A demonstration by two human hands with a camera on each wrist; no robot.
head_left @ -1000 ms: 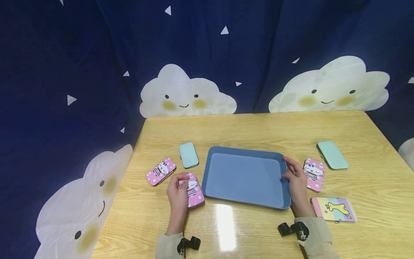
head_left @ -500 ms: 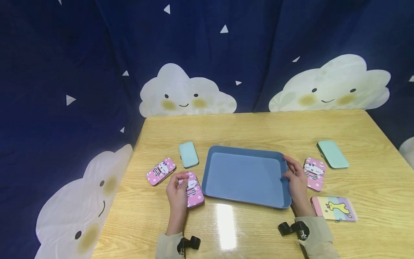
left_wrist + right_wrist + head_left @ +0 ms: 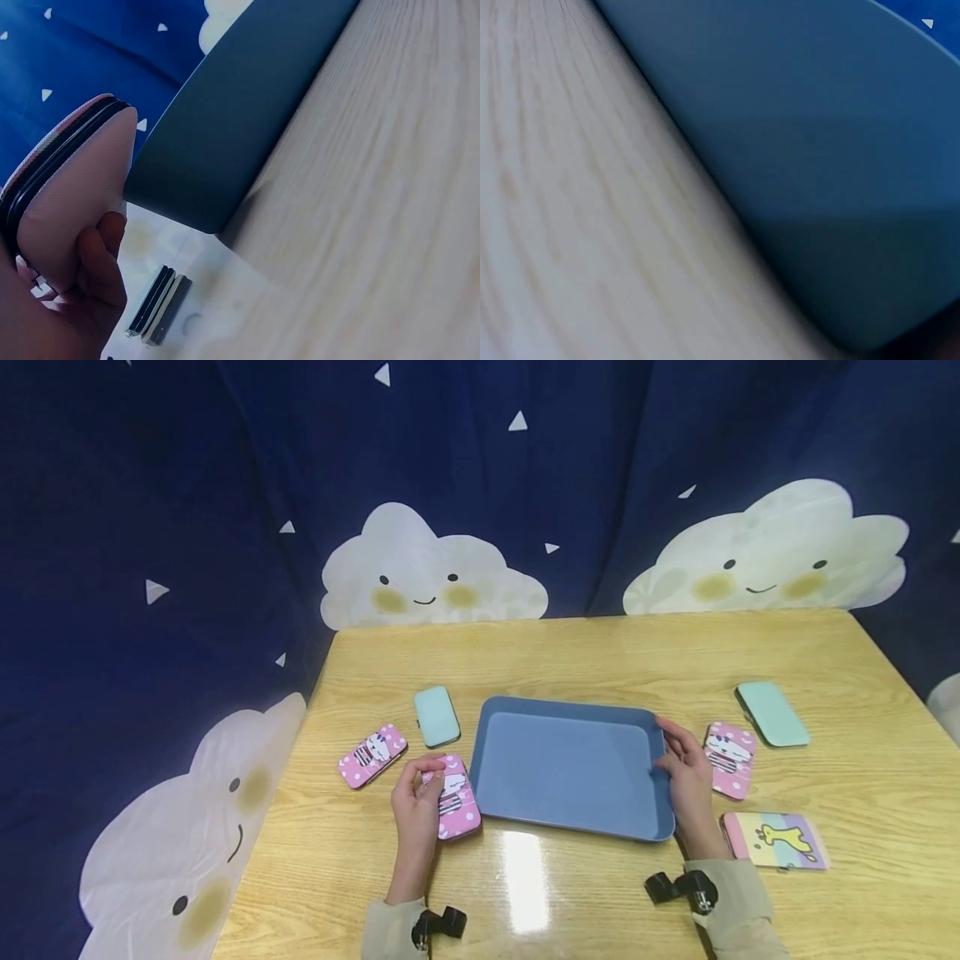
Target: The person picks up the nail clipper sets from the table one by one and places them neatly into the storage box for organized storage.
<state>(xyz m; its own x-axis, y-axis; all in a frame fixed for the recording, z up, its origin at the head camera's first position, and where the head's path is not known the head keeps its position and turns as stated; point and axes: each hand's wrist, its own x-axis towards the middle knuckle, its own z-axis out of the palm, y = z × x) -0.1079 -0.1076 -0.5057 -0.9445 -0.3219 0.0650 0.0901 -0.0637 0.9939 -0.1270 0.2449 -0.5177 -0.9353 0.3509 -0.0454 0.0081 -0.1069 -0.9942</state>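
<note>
My left hand pinches a pink case with a white cartoon animal printed on it, thumb on top near its upper left edge. In the left wrist view, that case shows a dark zip-like band round its side and is held up off the table, beside the tray's outer corner. The blue rectangular tray lies on the table between the hands, with nothing in it. My right hand grips the tray's right rim, thumb inside. The right wrist view is mostly filled by the tray's side wall.
Left of the tray lie another pink case and a mint case. To its right are a pink case, a mint case and a striped giraffe case. A dark blue curtain hangs behind the wooden table.
My left hand and the pink case in it have shifted slightly right, toward the tray, and the case appears raised. The right hand still holds the tray, which stays put.
</note>
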